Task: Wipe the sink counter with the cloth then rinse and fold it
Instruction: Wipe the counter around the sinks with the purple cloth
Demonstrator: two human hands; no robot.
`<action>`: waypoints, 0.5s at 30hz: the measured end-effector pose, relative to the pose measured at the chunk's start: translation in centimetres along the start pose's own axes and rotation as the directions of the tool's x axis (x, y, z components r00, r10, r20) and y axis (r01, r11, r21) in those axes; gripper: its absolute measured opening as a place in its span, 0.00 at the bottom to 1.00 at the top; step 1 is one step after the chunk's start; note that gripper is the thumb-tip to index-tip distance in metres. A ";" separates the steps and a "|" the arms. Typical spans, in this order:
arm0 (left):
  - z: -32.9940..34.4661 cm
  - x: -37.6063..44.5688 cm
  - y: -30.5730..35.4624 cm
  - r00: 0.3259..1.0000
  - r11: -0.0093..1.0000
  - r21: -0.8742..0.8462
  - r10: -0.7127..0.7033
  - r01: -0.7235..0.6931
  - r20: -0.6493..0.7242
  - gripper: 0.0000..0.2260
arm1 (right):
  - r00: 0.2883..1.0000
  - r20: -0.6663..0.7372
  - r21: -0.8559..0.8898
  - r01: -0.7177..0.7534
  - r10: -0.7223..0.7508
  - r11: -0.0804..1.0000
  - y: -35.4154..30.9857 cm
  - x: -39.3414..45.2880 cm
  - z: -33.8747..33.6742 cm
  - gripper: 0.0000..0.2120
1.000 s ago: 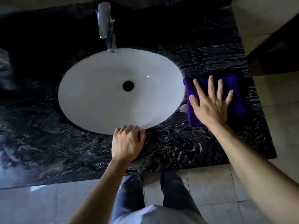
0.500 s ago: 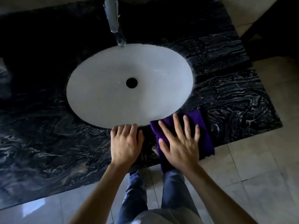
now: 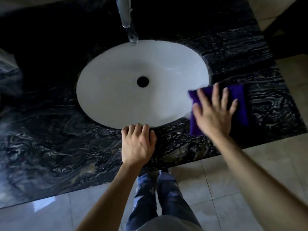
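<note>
The purple cloth (image 3: pixel 236 104) lay flat on the dark marble counter (image 3: pixel 50 147) at the basin's four o'clock, its left corner over the white sink (image 3: pixel 116 90) rim; half a second earlier it had been at six o'clock. The right hand (image 3: pixel 215 115) pressed it with fingers spread. The left hand (image 3: pixel 137 145) stayed at six o'clock, fingers curled over the rim, below the faucet (image 3: pixel 126 19)
</note>
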State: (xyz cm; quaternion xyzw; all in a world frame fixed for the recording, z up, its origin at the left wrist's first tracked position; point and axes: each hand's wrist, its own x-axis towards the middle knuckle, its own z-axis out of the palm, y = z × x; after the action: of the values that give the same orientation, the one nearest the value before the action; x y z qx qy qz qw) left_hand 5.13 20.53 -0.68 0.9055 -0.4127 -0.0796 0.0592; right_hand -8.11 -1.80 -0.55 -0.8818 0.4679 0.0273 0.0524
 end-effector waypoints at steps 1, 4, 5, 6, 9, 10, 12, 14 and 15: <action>0.0 -0.1 -0.1 1.000 1.000 -0.007 -0.004 0.004 0.001 0.13 | 0.999 -0.010 -0.004 0.048 -0.048 0.999 -1.6 -2.6 0.3 0.27; 0.0 -0.1 -0.1 1.000 1.000 -0.016 -0.013 0.013 -0.003 0.13 | 0.978 -0.033 0.028 0.208 -0.207 0.978 -5.8 -9.1 1.4 0.27; 0.1 -0.1 0.0 1.000 1.000 -0.020 -0.012 0.012 -0.008 0.13 | 0.968 -0.024 0.037 0.251 -0.250 0.967 -6.4 -10.2 1.6 0.27; 0.1 -0.2 -0.1 1.000 1.000 -0.023 -0.015 0.014 -0.020 0.13 | 0.954 -0.018 0.042 0.301 -0.300 0.953 -6.5 -10.6 1.7 0.28; 0.0 -0.3 -0.3 0.998 0.999 -0.047 -0.026 0.024 -0.049 0.13 | 0.897 -0.026 0.065 0.441 -0.441 0.895 -3.0 -7.9 1.5 0.27; 0.0 -0.4 -0.3 0.998 0.998 -0.054 -0.030 0.027 -0.051 0.13 | 0.905 -0.028 0.048 0.426 -0.425 0.904 -1.1 -5.9 1.2 0.26; 0.0 -0.4 -0.3 0.998 0.998 -0.058 -0.036 0.033 -0.053 0.14 | 0.962 -0.026 -0.004 0.271 -0.271 0.962 3.7 -0.9 0.6 0.26; 0.0 -0.3 -0.2 0.998 0.997 -0.064 -0.039 0.035 -0.056 0.14 | 0.997 0.005 -0.006 0.076 -0.076 0.997 8.5 3.8 -0.6 0.28; 0.0 -0.3 -0.2 0.997 0.997 -0.067 -0.043 0.039 -0.058 0.14 | 1.000 0.024 0.013 -0.002 0.002 1.000 10.0 5.2 -1.0 0.29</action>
State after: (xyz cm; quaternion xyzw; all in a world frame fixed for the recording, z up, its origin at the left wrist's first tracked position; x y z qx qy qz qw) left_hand 5.09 20.83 -0.70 0.9132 -0.3893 -0.0675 0.0997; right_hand -13.46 -11.81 -0.69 -0.8805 0.4684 0.0348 0.0639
